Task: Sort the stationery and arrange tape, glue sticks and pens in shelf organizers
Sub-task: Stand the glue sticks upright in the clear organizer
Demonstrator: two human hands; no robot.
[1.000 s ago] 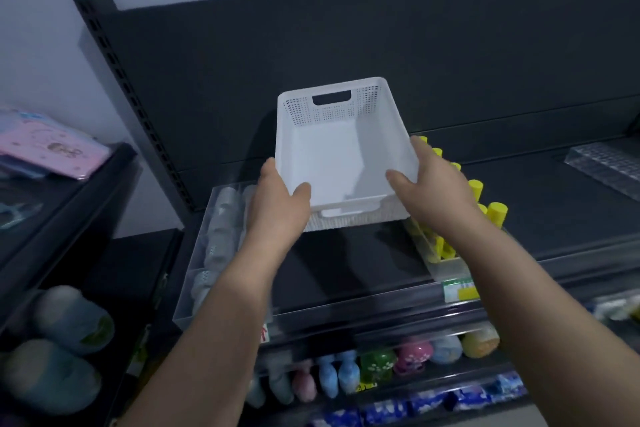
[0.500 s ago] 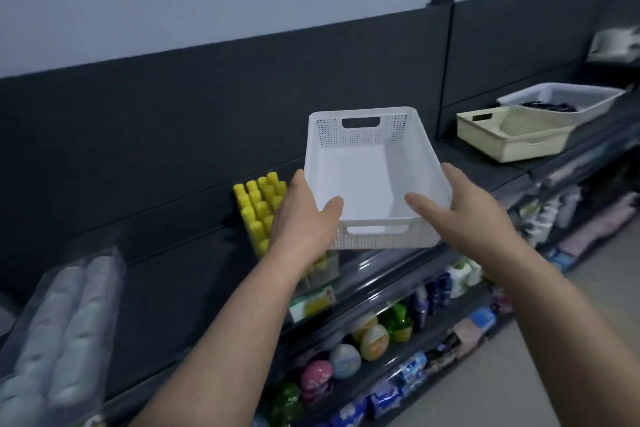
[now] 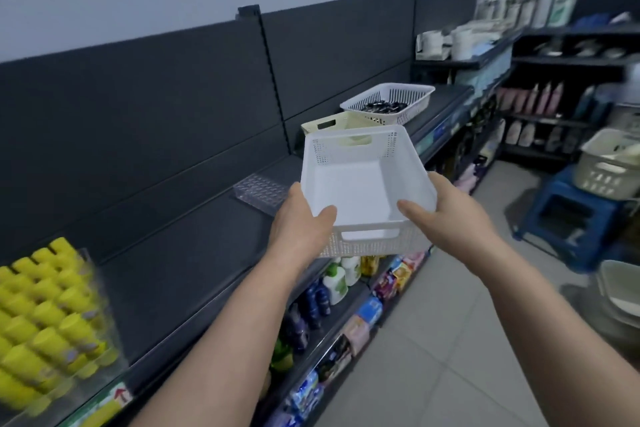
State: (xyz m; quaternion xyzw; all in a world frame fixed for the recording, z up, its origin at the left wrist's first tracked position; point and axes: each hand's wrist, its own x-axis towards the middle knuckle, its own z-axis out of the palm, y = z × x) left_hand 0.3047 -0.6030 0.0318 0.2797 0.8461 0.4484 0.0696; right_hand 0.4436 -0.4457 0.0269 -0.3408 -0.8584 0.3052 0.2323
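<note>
One long dark shelf (image 3: pixel 194 253) fills the left side, and on its near end a block of yellow-capped glue sticks (image 3: pixel 45 305) stands upright in a clear holder, blurred. Centre stage is the white basket (image 3: pixel 360 184): rectangular, with a smooth solid floor, rows of small holes along the walls, a slot handle cut in each short end and nothing inside. It is up in the air over the shelf's front edge, far end tipped slightly higher. The left hand (image 3: pixel 301 222) grips the near left corner, thumb hooked over the rim, fingers curled out of sight beneath. The right hand (image 3: pixel 450 218) clamps the near right corner the same way. Just behind, a cream basket (image 3: pixel 322 123) sits on the shelf, partly hidden, beside a white mesh basket (image 3: pixel 391 97) holding dark items. A clear tray (image 3: pixel 259 191) lies by the left hand.
</note>
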